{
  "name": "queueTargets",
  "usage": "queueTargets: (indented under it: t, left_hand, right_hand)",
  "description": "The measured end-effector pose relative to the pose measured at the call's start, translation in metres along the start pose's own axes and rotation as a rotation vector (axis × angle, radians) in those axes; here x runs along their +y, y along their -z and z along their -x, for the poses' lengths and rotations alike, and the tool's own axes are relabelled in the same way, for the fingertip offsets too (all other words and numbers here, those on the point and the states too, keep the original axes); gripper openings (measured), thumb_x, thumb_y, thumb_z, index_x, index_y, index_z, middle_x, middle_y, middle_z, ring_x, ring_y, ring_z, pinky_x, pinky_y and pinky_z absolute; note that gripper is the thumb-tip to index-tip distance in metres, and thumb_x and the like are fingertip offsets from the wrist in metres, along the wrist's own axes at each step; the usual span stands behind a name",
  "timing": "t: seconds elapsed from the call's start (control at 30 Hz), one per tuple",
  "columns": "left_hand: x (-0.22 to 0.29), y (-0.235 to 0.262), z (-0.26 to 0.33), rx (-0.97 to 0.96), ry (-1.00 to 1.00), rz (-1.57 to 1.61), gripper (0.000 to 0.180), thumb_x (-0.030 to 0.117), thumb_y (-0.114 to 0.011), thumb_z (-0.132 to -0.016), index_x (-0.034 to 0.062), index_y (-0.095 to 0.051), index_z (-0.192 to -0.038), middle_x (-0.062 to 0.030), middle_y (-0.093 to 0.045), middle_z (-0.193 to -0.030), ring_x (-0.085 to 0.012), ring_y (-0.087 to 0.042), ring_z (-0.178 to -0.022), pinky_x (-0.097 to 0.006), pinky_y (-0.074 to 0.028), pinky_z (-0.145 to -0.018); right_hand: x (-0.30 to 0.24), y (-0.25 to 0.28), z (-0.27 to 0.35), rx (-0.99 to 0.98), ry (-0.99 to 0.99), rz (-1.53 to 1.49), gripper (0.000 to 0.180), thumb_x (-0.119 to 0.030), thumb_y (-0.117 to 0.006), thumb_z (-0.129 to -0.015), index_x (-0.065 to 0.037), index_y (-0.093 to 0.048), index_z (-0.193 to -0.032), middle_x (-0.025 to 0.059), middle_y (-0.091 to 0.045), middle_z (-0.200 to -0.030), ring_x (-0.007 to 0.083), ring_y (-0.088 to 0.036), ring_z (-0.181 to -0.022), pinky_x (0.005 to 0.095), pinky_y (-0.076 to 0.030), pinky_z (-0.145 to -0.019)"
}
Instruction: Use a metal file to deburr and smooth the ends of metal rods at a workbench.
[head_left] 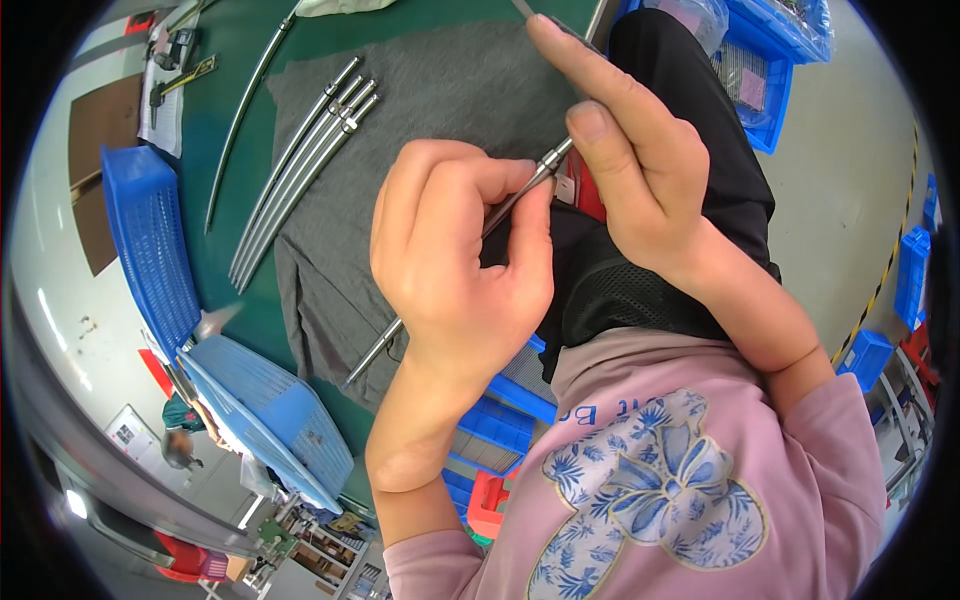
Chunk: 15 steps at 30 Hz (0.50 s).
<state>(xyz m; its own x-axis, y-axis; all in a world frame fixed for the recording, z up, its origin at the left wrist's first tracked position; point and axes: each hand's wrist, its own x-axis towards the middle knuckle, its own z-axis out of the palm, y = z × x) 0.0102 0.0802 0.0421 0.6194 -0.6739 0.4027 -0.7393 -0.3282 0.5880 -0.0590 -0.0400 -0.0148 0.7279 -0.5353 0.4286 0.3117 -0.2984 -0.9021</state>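
My left hand (455,245) is closed round a slim metal rod (372,352), pinching it near a stepped fitting (548,162) between thumb and forefinger. The rod slants from lower left to upper right, its middle hidden by the hand. My right hand (650,165) is raised just beyond the fitting, its forefinger stretched along a thin, flat metal tool (524,8) that it seems to grip; most of that tool is hidden. Left of my hands, several similar rods (310,165) with collared ends lie side by side, partly on a grey cloth (430,85).
The cloth covers part of a green tabletop (225,265). A longer curved rod (240,120) lies at far left. Blue baskets (150,230) stand along the left edge. Blue bins (775,105) holding parts are at the upper right; more blue trays (490,435) sit below my left forearm.
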Motion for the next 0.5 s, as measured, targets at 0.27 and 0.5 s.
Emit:
queueTargets:
  t: [0.27,0.5]
  left_hand:
    - [0.002,0.001,0.000,-0.011,-0.013,0.003,0.023,-0.007,-0.072,-0.060,0.0044,-0.058,-0.074,-0.0068,-0.053,-0.070,-0.0222,-0.052,-0.059,-0.031,-0.040,-0.052]
    - [0.004,0.000,0.001,-0.014,-0.018,0.014,0.023,-0.007,-0.072,-0.059,0.0046,-0.057,-0.073,-0.0074,-0.053,-0.071,-0.0235,-0.052,-0.060,-0.032,-0.040,-0.053]
  right_hand:
    - [0.004,0.007,0.001,-0.095,0.017,0.071,0.039,-0.002,-0.043,-0.091,0.009,-0.048,-0.128,0.0153,-0.058,-0.126,0.0029,-0.048,-0.062,0.0175,-0.044,-0.065]
    - [0.002,0.013,0.000,-0.151,0.017,0.070,0.041,0.000,-0.042,-0.089,0.010,-0.047,-0.128,0.0189,-0.057,-0.127,0.0057,-0.053,-0.067,0.0189,-0.046,-0.068]
